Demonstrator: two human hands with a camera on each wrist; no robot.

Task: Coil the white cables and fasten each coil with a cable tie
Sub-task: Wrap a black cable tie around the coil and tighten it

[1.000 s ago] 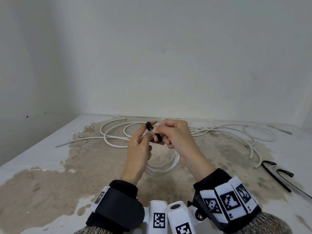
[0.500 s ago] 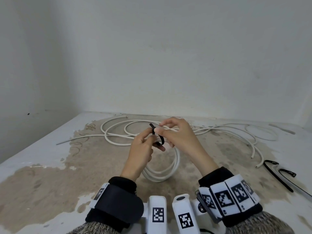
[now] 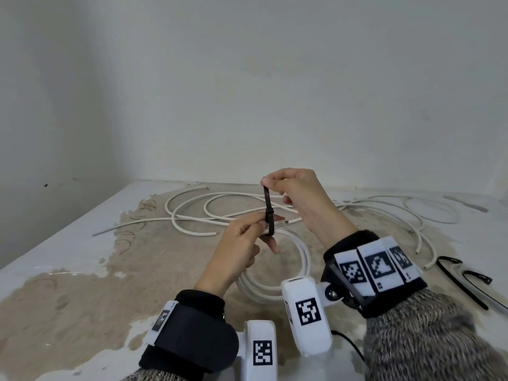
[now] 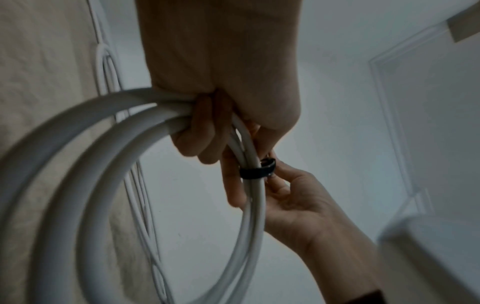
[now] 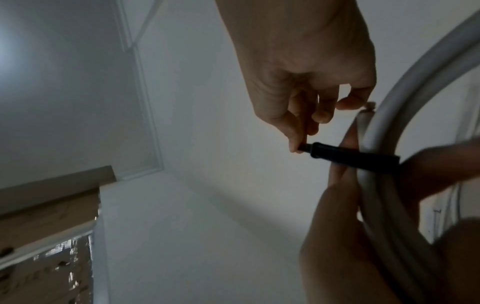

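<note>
A coil of white cable hangs from my left hand, whose fingers curl round the bundled turns. A black cable tie is looped round the bundle just past those fingers; in the left wrist view the black cable tie wraps the strands. My right hand pinches the tie's free tail between thumb and forefinger and holds it straight up above the coil. In the right wrist view the black cable tie stretches taut from the pinching fingertips to the white cable.
Loose white cables sprawl in loops over the stained table behind my hands and off to the right. More black cable ties lie at the right edge. Walls close in behind and to the left.
The tie's tail has gone through its head, and my right hand has risen, drawing the tail upward and tightening the loop round the coil. My left hand still holds the coil.
</note>
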